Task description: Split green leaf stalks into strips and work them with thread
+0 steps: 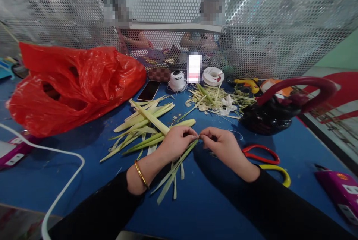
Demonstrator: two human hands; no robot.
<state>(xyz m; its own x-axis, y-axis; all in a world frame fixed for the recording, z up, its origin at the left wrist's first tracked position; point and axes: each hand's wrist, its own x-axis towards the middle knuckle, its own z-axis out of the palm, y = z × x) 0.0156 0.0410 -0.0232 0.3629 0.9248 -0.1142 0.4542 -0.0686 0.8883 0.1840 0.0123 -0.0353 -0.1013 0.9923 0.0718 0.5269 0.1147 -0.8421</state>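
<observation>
My left hand (pixel 179 141) and my right hand (pixel 222 145) meet over the middle of the table, thumbs and forefingers pinched together. Between the fingertips is the gathered top of a bundle of green husk strips (pixel 175 174); the strips fan down toward me under my left wrist. What exactly my right fingertips pinch is too small to make out. A thin, pale thread (pixel 237 134) curves out beside my right hand. Left of my left hand lies a loose heap of long, pale green husks (pixel 142 124), some reaching under it.
On the blue table (pixel 212 210) are a red plastic bag (pixel 84 79), phone (pixel 149 91), thread spool (pixel 177 80), white reel (pixel 213 76), plant scraps (pixel 212 98) and black kettle (pixel 265 119). Red handles (pixel 261 154), a yellow handle (pixel 285 176) and purple boxes (pixel 339 193) lie right; a white cable (pixel 67 153) left.
</observation>
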